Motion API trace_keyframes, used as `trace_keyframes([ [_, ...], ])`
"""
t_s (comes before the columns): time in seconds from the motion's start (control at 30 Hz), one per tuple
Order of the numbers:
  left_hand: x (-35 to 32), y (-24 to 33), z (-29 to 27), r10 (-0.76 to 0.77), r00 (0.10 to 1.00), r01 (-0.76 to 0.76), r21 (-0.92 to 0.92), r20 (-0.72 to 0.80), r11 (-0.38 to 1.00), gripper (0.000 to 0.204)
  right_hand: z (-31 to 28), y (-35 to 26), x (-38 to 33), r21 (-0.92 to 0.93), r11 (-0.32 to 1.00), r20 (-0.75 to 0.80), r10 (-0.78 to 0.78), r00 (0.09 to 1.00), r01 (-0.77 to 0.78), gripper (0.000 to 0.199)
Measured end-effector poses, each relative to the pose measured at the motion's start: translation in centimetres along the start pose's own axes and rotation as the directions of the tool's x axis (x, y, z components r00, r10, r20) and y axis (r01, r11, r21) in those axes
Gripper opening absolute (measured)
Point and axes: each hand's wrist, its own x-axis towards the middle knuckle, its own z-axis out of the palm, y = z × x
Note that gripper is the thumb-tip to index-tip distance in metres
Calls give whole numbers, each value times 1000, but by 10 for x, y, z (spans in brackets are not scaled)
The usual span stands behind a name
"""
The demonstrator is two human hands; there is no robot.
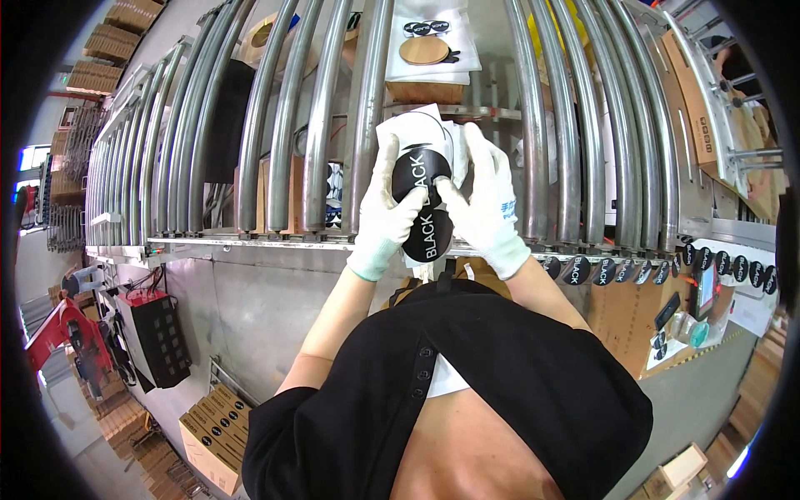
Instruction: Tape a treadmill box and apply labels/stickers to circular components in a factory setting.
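Both my hands wear white gloves and meet in front of me, over a gap in the roller conveyor. My left hand grips the left edge of a round black sticker with white lettering, its thumb lying across the front. From the other side my right hand presses its thumb and fingers on the same sticker's right edge. A second round black sticker hangs just below, partly overlapped by the first. Behind them is a white sheet, mostly covered by the hands; whether it is held too, I cannot tell.
Metal rollers run on both sides. Ahead, a cardboard box carries white paper and a round tan disc. Several black stickers line the conveyor's right edge above a carton. A black crate stands at left.
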Motion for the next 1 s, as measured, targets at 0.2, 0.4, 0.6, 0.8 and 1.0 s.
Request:
trace_keyframes([
  [0.2, -4, 13, 2, 1, 997, -20, 248, 79, 968, 75, -18, 7, 15, -40, 963, 132, -258, 957, 265, 55],
  [0.4, -11, 27, -2, 48, 986, -81, 208, 159, 975, 75, -30, 4, 14, 321, 934, 97, 135, 986, -159, 52],
  [0.6, -24, 38, -12, -73, 935, 88, -28, 346, 996, 80, -38, 10, 20, 685, 206, 695, 101, 712, -699, 27],
  [0.8, -31, 27, -20, -130, 896, 173, -64, 425, 983, 89, -55, -10, -18, 740, 142, 664, 6, 748, -658, 45],
  [1.0, -46, -24, 2, -271, 628, 675, -337, 730, 656, 88, -72, 13, -63, 781, 425, 393, 233, 889, -457, 20],
])
